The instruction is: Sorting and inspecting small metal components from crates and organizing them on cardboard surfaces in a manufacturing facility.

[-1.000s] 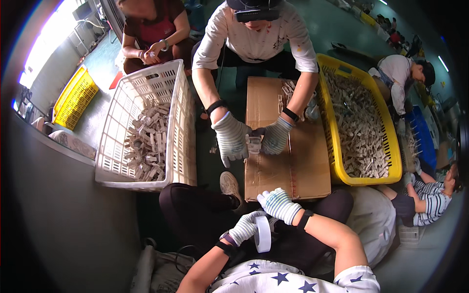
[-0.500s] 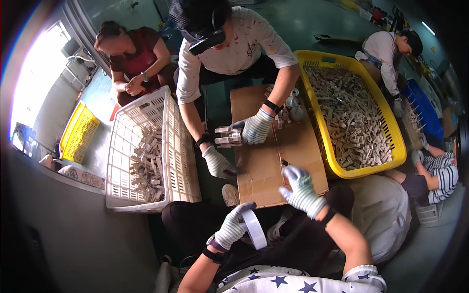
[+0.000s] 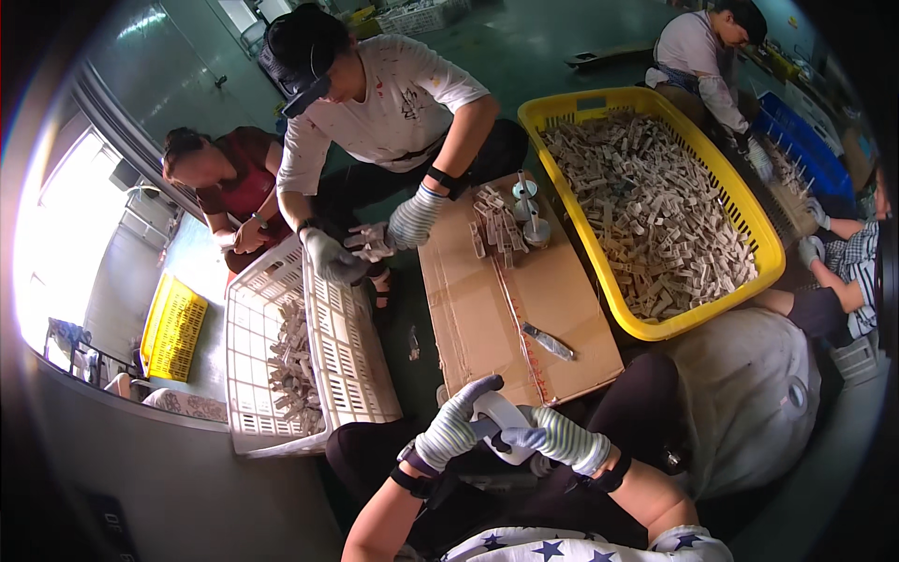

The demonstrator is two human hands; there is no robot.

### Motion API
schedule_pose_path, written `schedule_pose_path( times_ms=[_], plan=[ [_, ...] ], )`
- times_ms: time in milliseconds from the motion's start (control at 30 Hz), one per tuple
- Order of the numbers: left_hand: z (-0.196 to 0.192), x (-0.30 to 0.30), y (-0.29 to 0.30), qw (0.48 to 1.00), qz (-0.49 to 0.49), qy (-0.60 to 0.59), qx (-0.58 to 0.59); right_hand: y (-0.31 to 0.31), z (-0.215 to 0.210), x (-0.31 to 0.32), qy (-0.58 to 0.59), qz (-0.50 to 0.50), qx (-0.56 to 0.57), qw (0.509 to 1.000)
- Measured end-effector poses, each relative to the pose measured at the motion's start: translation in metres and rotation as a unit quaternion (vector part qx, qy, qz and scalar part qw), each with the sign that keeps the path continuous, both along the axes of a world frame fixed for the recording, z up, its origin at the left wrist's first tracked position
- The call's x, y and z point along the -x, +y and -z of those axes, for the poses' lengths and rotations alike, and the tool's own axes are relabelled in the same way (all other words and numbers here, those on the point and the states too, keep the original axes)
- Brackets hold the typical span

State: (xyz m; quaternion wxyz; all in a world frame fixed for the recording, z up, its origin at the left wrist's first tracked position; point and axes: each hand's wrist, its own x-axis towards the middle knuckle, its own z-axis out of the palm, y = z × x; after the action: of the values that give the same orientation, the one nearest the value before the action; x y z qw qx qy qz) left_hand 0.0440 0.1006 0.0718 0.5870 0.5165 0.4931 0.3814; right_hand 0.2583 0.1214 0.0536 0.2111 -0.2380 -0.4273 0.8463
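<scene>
The left striped-gloved hand grips a white ring-shaped roll above the lap; the right striped-gloved hand touches it (pinching? cannot tell) — handling seems underway, what remains unclear.

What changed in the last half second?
The right hand came back from over the cardboard box to the tape roll; a knife-like tool now lies untouched on the box. Opposite, the co-worker's gloved hands moved left, off the box. The left hand still holds the tape roll.
</scene>
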Motion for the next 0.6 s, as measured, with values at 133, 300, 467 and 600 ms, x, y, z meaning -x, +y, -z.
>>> schedule_pose_path(
  times_ms=[133, 300, 467, 600],
  plan=[
    [-0.01, 0.006, 0.022, 0.961, -0.048, -0.246, 0.116, 0.002, -0.007, -0.006, 0.001, -0.003, 0.036, 0.999],
    [0.01, 0.024, 0.051, 0.933, -0.171, -0.285, 0.138, -0.017, -0.005, 0.015, 0.007, 0.076, -0.136, 0.988],
    [0.023, 0.031, 0.062, 0.961, -0.156, -0.202, 0.109, -0.015, 0.001, 0.024, 0.012, 0.11, -0.111, 0.988],
    [0.015, 0.031, 0.072, 0.962, -0.183, -0.179, 0.098, -0.011, 0.001, 0.03, 0.012, 0.116, -0.124, 0.985]
  ],
)
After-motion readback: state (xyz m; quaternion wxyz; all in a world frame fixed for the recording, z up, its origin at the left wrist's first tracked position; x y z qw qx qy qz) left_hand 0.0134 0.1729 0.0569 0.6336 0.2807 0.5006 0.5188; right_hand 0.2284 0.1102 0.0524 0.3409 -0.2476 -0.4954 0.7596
